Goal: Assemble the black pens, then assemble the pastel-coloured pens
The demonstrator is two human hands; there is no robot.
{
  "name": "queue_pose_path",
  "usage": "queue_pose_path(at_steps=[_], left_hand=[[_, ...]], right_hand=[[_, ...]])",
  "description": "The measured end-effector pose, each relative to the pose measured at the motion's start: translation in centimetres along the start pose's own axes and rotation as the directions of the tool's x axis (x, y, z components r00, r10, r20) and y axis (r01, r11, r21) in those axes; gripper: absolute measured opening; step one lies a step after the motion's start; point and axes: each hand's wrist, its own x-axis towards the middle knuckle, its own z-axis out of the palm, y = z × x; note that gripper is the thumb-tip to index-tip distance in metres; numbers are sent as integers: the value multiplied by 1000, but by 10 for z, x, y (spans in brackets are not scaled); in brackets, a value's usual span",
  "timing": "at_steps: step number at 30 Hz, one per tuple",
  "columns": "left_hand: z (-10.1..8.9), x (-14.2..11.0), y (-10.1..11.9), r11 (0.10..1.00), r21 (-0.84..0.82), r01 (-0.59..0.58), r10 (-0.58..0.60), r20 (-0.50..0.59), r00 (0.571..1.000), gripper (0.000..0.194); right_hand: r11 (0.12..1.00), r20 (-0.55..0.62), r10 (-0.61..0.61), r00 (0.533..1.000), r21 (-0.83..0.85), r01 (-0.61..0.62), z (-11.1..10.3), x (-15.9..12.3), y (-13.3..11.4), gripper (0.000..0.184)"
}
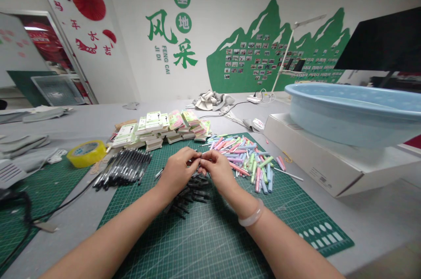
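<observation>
Pile of slender, dark pen-like sticks [190,196] lies loosely crossed on a green gridded cutting mat [210,239], directly below and partly hidden by the bare left hand [182,168] and bare right hand [217,169]. Both forearms reach forward and converge; wrists are bent inward, backs of the hands facing up. Thumbs and fingertips are drawn together and meet at one spot above the pile; cannot tell what is pinched there, too small. A pale, smooth, rounded bangle [251,214] rings the right wrist.

Left of the hands: a row of glossy black-and-clear pens [126,168], roughly parallel. Right: a jumbled heap of pastel plastic tubes [251,160], pink, green, blue and violet, short and cylindrical. Beyond: stacked flat cardboard packs [154,123], white, green and pink, rectangular with crisp edges.
</observation>
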Motion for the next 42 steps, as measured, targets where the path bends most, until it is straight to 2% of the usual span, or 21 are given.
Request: queue_pose_path(at_steps=[4, 8, 10, 13, 15, 18, 19, 24, 29, 33, 37, 42], left_hand=[[2, -2, 5, 999, -36, -8, 8, -5, 1000, 14], [1, 2, 1, 978, -177, 112, -111, 15, 994, 17], [1, 7, -10, 936, -287, 202, -191, 65, 979, 19], [-1, 15, -39, 859, -406, 311, -280, 136, 950, 23], [-2, 19, -63, 876, -326, 354, -336, 113, 935, 24], [-3, 21, -93, 940, 43, 339, -341, 179, 923, 23], [-3, 21, -99, 940, 97, 327, -340, 192, 921, 20], [8, 27, -107, 937, 246, 250, -296, 175, 939, 14], [25, 43, -102, 945, 291, 151, -211, 186, 960, 28], [33, 44, -99, 953, 284, 104, -170, 220, 961, 20], [30, 37, -101, 949, 282, 137, -194, 184, 964, 17], [16, 32, -100, 955, 221, 199, -233, 141, 962, 18]], right_hand=[[999, 2, -10, 1000, 43, 10, 0, 0, -3, 8], [1000, 21, -10, 1000, 6, 10, 1, 0, -4, 9], [999, 56, 15, 998, -43, -13, 3, -1, 0, 12], [993, 103, 57, 993, -105, -47, 3, -1, 8, 18], [982, 54, 65, 996, -183, -54, 1, 1, 12, 17], [950, -74, -5, 997, -311, -18, -5, 6, 16, 11], [940, -94, -31, 995, -340, -3, -7, 7, 16, 10], [918, -96, -63, 993, -395, 20, -10, 9, 16, 6], [909, -102, -94, 990, -414, 43, -12, 9, 15, 6], [907, -108, -102, 989, -418, 48, -15, 11, 15, 5], [906, -105, -106, 989, -420, 52, -16, 12, 16, 4], [890, -70, -77, 995, -454, 37, -17, 13, 21, 5]])
